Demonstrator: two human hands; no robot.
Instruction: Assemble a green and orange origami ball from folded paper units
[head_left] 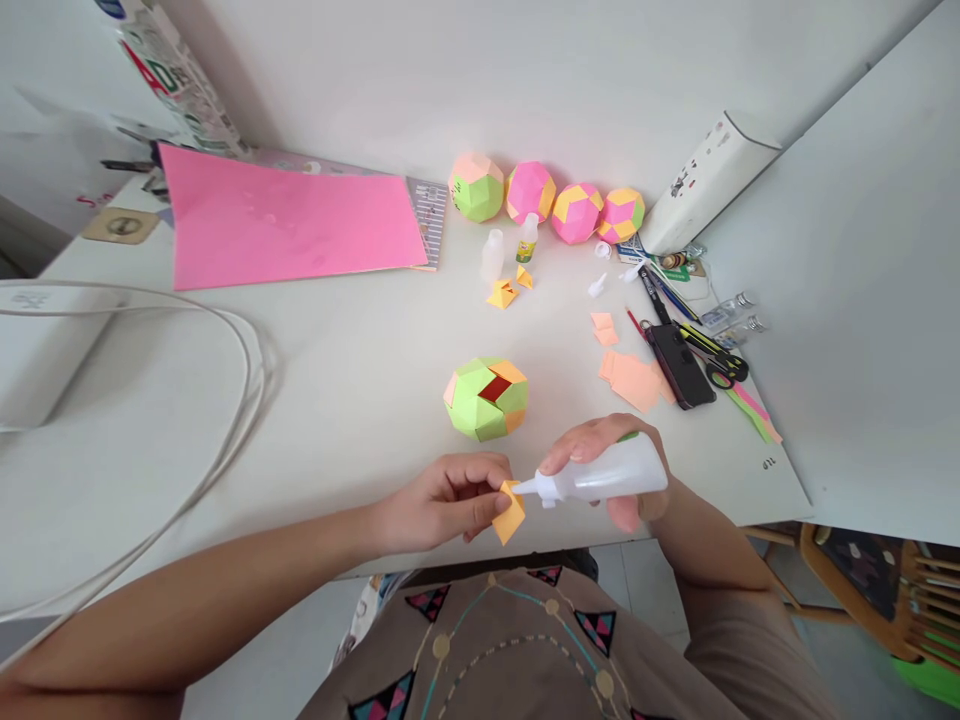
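Between the thumb and fingers of my left hand (454,502) is a small folded orange paper piece (510,522). My right hand (600,440) grips a white squeeze glue bottle (619,472) tilted on its side, its thin nozzle pointing left. The nozzle tip meets the upper edge of the orange paper; whether glue is coming out is too small to tell. Just beyond my hands sits a green, orange and pink paper ball (486,400) with a dark red diamond-shaped gap in its side.
Several finished paper balls (531,192) line the wall, with small bottles (493,256) and folded orange pieces (502,293) before them. Peach paper (634,380), a black phone (679,365) and scissors (724,368) lie right. A pink sheet (292,220) and white cable (251,370) occupy the left.
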